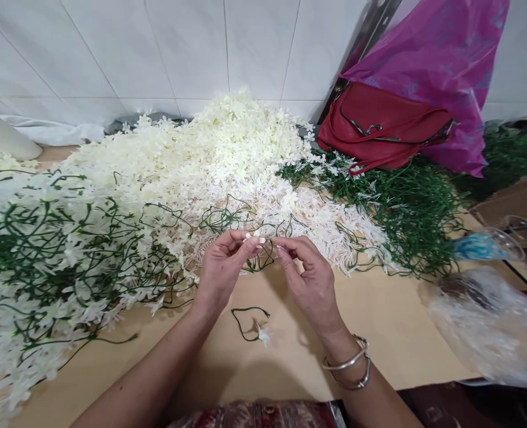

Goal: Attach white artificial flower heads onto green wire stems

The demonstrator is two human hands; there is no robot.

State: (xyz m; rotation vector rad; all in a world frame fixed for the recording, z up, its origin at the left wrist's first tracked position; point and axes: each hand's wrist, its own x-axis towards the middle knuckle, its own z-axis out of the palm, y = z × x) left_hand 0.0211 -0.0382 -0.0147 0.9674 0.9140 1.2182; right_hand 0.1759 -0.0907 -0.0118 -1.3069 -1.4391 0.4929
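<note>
Between the thumb and fingers of my left hand [223,261] is a small white artificial flower [255,238]. Close beside it, my right hand [310,276] is closed in a pinch at the flower's right side; what lies between its fingertips is too small to make out. A finished-looking artificial flower with a curled green stem [237,330] lies on the table below my hands. Behind my hands are thin white plastic strands [321,223] and loose green stems [221,219]. Pale cream blossoms [240,137] are heaped further back.
White flowers with green stems [67,255] cover the left side of the table [370,333]. Green stems [415,208] lie in a pile at the right. A red handbag [388,119], a purple plastic bag [445,59] and a clear plastic bag [490,327] also stand right. A tiled wall [178,47] closes the back.
</note>
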